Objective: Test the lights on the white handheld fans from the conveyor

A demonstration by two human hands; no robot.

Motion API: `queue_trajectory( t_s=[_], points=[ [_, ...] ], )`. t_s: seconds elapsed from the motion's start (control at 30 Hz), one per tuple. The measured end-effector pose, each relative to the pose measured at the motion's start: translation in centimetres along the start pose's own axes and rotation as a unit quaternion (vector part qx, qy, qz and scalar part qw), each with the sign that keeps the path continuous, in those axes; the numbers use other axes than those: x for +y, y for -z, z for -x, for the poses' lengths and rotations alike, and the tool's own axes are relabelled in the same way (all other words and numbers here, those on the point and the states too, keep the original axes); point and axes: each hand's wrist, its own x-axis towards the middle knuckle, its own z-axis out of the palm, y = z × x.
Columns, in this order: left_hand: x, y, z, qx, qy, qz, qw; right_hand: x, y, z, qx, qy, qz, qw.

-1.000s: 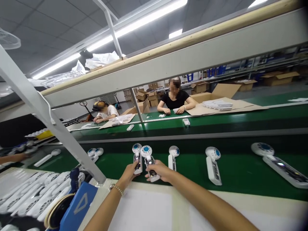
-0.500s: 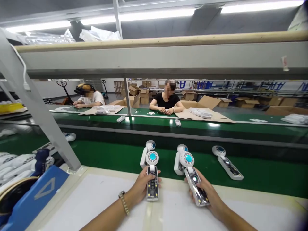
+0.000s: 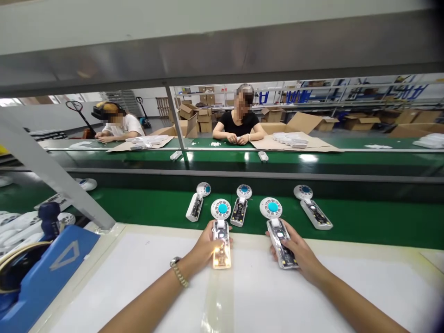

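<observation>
My left hand [image 3: 208,241] is closed round a handheld fan [image 3: 222,256] with a white round head, a blue hub and a clear handle. Orange light glows from its lower handle, and my thumb rests on its face. A second handheld fan [image 3: 281,245] of the same kind is in my right hand [image 3: 295,249], thumb on the handle front, with no glow of that sort. Both are held over the white work surface [image 3: 263,296]. Just beyond them, on the green belt, lie a left fan [image 3: 195,206], a middle fan [image 3: 239,212] and a right fan [image 3: 315,213].
The green conveyor belt [image 3: 138,208] runs across in front. A slanted grey post [image 3: 69,178] and a blue holder [image 3: 58,268] stand at left, near several white fans. An overhead beam [image 3: 222,51] crosses above. Two people sit at the far belt, beside cardboard boxes.
The left fan's handle has lit up orange. My view has tilted down. The fans lying on the belt have shifted left relative to my hands, and the middle one now shows its handle.
</observation>
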Motion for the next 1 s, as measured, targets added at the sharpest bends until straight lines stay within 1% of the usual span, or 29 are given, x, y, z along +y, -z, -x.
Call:
queue_trajectory(
  t_s=[0.13, 0.33, 0.53, 0.7, 0.93, 1.0],
  points=[
    [0.03, -0.12, -0.07, 0.007, -0.002, -0.006, 1.0, -0.27, -0.16, 0.12, 0.005, -0.005, -0.011, 1.0],
    [0.13, -0.23, 0.0, 0.006, -0.004, -0.005, 1.0, -0.2, 0.37, 0.0, 0.0, -0.009, -0.037, 0.999],
    [0.21, -0.12, 0.13, -0.005, 0.001, -0.029, 1.0, -0.34, 0.4, -0.09, -0.016, -0.02, -0.028, 0.999],
    [-0.15, 0.19, 0.11, -0.022, -0.011, -0.017, 1.0, -0.21, 0.52, -0.23, -0.028, -0.015, -0.02, 0.999],
    [0.08, 0.08, 0.15, 0.0, 0.023, -0.015, 1.0, 0.29, 0.76, -0.34, -0.026, 0.015, 0.001, 1.0],
    [0.2, -0.02, 0.17, -0.001, 0.034, -0.019, 0.999, 0.32, 0.79, -0.32, -0.025, 0.012, -0.001, 1.0]
  ],
)
